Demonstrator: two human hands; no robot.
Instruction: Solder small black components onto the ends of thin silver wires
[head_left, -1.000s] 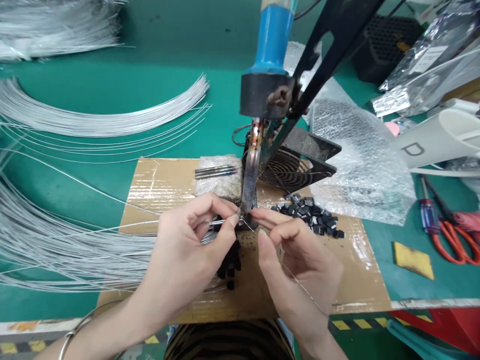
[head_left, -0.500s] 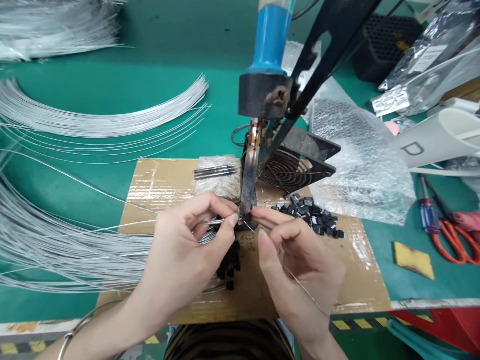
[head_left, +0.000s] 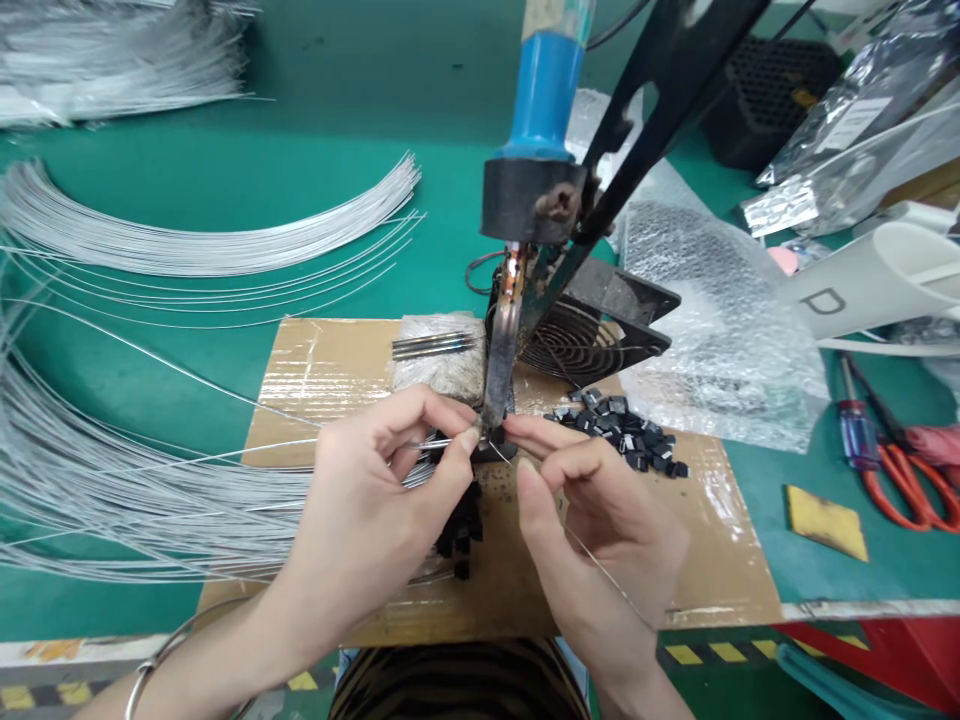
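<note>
A blue-handled soldering iron [head_left: 546, 95] hangs in a black bracket, its tip pointing down between my hands. My left hand [head_left: 394, 480] pinches a thin grey cable [head_left: 429, 444] close to the left of the tip. Thin solder wire [head_left: 600, 565] runs through my right hand [head_left: 600, 530], which is closed on it; the wire's end reaches toward the tip. The fingertips of both hands nearly meet there and partly hide the joint. Small black parts [head_left: 626, 430] are heaped right of the tip, and more [head_left: 463, 530] lie beside my left hand.
Bundles of grey cables [head_left: 225, 250] spread over the left. Cardboard [head_left: 720, 540] covers the table under my hands. A fan [head_left: 600, 320] stands behind the iron. Bubble wrap [head_left: 697, 300], a yellow sponge [head_left: 826, 522], a screwdriver [head_left: 856, 432] and red-handled scissors [head_left: 900, 490] lie right.
The view has shifted slightly, moving the scene a little right and down. Both hands keep nearly the same pose at the iron's tip.
</note>
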